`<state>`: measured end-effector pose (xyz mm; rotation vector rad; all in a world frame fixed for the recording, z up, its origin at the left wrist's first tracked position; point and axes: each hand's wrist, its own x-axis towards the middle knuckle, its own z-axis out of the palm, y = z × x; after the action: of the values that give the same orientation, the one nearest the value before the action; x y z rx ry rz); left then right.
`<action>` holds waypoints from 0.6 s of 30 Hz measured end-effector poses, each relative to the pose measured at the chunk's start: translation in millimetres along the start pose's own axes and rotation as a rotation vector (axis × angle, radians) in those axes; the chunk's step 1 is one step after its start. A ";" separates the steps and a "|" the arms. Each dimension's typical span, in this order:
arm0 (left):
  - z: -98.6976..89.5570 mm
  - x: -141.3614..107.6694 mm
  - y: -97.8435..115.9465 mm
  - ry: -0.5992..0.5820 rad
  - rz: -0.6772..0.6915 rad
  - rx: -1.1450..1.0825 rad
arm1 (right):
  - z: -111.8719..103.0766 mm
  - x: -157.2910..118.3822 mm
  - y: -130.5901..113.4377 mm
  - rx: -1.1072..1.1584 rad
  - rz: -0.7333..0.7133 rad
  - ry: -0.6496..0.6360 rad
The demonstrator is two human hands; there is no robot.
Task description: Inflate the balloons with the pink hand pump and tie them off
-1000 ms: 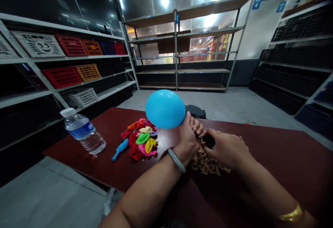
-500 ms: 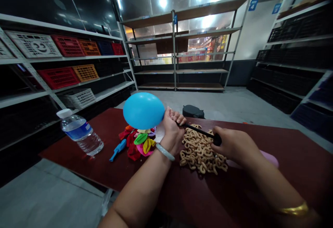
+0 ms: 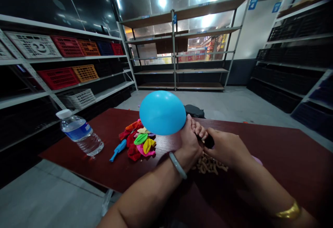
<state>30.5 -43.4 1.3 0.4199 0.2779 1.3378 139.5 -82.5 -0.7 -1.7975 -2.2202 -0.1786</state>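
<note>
A round blue balloon (image 3: 162, 112) stands inflated above the dark red table (image 3: 286, 151). My left hand (image 3: 191, 141) is closed around the balloon's neck and the barrel of a black hand pump. My right hand (image 3: 226, 148) grips the pump's black handle (image 3: 208, 141), pushed in close against my left hand. Under both hands lies a heap of small tan curled pieces (image 3: 210, 165). A pink balloon (image 3: 257, 160) peeks out behind my right wrist.
A pile of flat coloured balloons (image 3: 137, 139) and a small blue pump (image 3: 118, 149) lie left of my hands. A water bottle (image 3: 78, 132) stands at the table's left end. A dark bag (image 3: 194, 110) sits beyond the far edge. Shelving with crates lines the room.
My right hand has pushed the pump handle in toward my left hand, hiding the rod. The blue balloon has swung right and looks bigger.
</note>
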 end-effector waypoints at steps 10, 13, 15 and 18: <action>-2.7 23.4 68.5 -0.050 0.110 -0.031 | 4.0 2.0 30.4 -0.047 -0.042 0.072; -7.8 31.5 84.2 -0.015 0.180 -0.054 | 5.4 4.5 43.2 -0.078 -0.017 0.053; -9.9 33.6 83.8 0.006 0.193 -0.053 | 7.9 5.9 48.1 -0.097 -0.007 0.030; -10.1 32.6 71.8 0.048 0.189 -0.057 | 12.2 6.5 48.1 -0.111 -0.015 -0.009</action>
<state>-29.8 2.3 25.9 0.3733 0.2435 1.5386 183.4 -62.6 -14.1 -1.8410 -2.2717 -0.3027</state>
